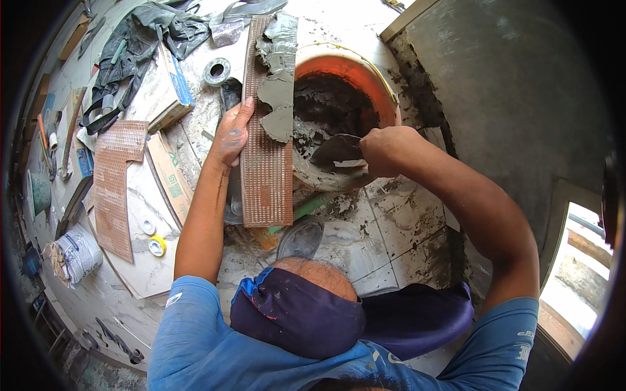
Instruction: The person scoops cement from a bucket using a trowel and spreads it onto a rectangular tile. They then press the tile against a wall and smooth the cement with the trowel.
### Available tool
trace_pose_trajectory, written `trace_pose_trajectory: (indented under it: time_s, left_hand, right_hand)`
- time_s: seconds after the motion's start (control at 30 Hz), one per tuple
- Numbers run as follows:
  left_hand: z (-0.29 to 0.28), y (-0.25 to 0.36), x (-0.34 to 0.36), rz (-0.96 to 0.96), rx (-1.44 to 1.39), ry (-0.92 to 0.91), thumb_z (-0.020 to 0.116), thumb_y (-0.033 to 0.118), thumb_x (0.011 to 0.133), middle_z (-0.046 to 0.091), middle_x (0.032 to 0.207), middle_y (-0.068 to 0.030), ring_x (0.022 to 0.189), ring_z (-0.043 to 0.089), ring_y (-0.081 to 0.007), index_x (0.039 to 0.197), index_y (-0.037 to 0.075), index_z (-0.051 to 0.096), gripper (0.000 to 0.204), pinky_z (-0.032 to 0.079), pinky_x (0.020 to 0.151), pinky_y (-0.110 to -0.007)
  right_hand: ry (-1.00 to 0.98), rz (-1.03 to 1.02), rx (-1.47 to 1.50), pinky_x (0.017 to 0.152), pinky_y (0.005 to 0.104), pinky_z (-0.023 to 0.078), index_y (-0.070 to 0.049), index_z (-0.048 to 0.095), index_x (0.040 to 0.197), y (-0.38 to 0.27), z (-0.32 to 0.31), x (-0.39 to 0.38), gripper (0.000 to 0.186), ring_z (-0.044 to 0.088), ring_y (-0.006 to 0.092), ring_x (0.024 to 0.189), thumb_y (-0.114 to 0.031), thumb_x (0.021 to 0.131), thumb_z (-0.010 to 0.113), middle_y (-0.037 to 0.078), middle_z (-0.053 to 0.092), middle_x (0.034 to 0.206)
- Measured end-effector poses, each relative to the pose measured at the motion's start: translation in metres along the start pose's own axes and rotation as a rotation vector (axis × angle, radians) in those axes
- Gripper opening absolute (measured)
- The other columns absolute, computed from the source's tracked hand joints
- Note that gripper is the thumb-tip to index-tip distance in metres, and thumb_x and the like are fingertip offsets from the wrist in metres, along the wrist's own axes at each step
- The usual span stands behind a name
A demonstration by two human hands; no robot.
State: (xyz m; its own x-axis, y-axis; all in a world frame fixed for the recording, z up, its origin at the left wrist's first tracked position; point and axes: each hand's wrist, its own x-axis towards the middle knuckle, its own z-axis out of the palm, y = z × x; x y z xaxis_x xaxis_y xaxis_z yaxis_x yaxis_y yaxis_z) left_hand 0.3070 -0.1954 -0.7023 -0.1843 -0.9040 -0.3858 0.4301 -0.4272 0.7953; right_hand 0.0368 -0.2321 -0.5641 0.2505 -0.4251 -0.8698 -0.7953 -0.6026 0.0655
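Note:
My left hand (pixel 233 133) grips a long, narrow brown tile (pixel 267 189) by its left edge, with the thumb on the ridged back. Grey mortar (pixel 279 98) lies in uneven dabs along the tile's far right part. Just right of the tile stands a bucket (pixel 357 73) with an orange inside, holding dark wet mortar (pixel 336 104). My right hand (pixel 390 150) is closed around a trowel, its handle hidden in the fist. The trowel's blade (pixel 334 150) is over the near part of the bucket, with some mortar around it.
Left on the floor are a cut brown tile (pixel 117 189), tile boxes (pixel 173 98), a yellow tape roll (pixel 157 246), a hammer (pixel 73 133) and a dark cloth bag (pixel 143 32). A grey wall (pixel 508 85) rises at right. A small clear lid-like dish (pixel 301 238) lies near my knees.

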Motion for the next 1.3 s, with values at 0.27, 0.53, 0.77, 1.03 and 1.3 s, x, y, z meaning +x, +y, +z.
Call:
trace_pose_trajectory:
  time_s: [0.27,0.53,0.77,1.03,1.3]
  left_hand:
    - [0.007,0.001,-0.004,0.001,-0.098,0.021,0.043,0.034,0.107,0.068,0.112,-0.0125,0.092,0.070,-0.0175,0.127,-0.004,0.056,0.044,0.059,0.079,-0.030]
    - [0.017,0.040,-0.012,-0.017,-0.214,-0.016,0.045,0.030,0.107,0.069,0.107,-0.0138,0.087,0.072,-0.0193,0.125,-0.005,0.056,0.041,0.063,0.072,-0.031]
    - [0.069,0.069,-0.019,-0.048,-0.408,-0.201,0.044,0.027,0.107,0.067,0.111,-0.0170,0.091,0.071,-0.0218,0.124,-0.007,0.054,0.039,0.063,0.077,-0.034]
    - [0.082,0.074,-0.026,-0.131,-0.390,-0.130,0.046,0.025,0.106,0.068,0.107,-0.0174,0.088,0.072,-0.0218,0.124,-0.006,0.056,0.037,0.064,0.075,-0.035]
    - [0.062,0.067,-0.013,-0.091,-0.426,-0.097,0.045,0.025,0.107,0.069,0.107,-0.0178,0.088,0.072,-0.0230,0.124,-0.006,0.056,0.038,0.063,0.074,-0.036]
  right_hand:
    - [-0.270,-0.091,0.229,0.059,0.0374,0.055,-0.001,0.073,0.092,0.050,-0.006,-0.024,0.027,0.069,0.0231,0.062,-0.021,0.084,0.057,0.013,0.068,0.070]
    - [0.020,-0.248,1.076,0.053,0.0309,0.047,0.000,0.069,0.092,0.086,0.045,-0.100,0.024,0.060,0.0179,0.055,-0.023,0.083,0.068,0.003,0.058,0.062]
    - [1.219,-0.355,0.746,0.068,0.0374,0.052,0.000,0.065,0.105,0.020,0.137,-0.030,0.033,0.065,0.0300,0.080,-0.012,0.077,0.078,0.014,0.063,0.091]
    - [1.435,-0.193,0.181,0.063,0.0380,0.050,-0.002,0.061,0.103,0.040,0.179,-0.018,0.038,0.063,0.0253,0.073,-0.008,0.069,0.077,0.012,0.066,0.097]
    - [1.394,-0.201,0.182,0.067,0.0363,0.050,-0.003,0.062,0.104,0.062,0.169,-0.064,0.036,0.064,0.0256,0.077,-0.008,0.071,0.076,0.009,0.066,0.098]
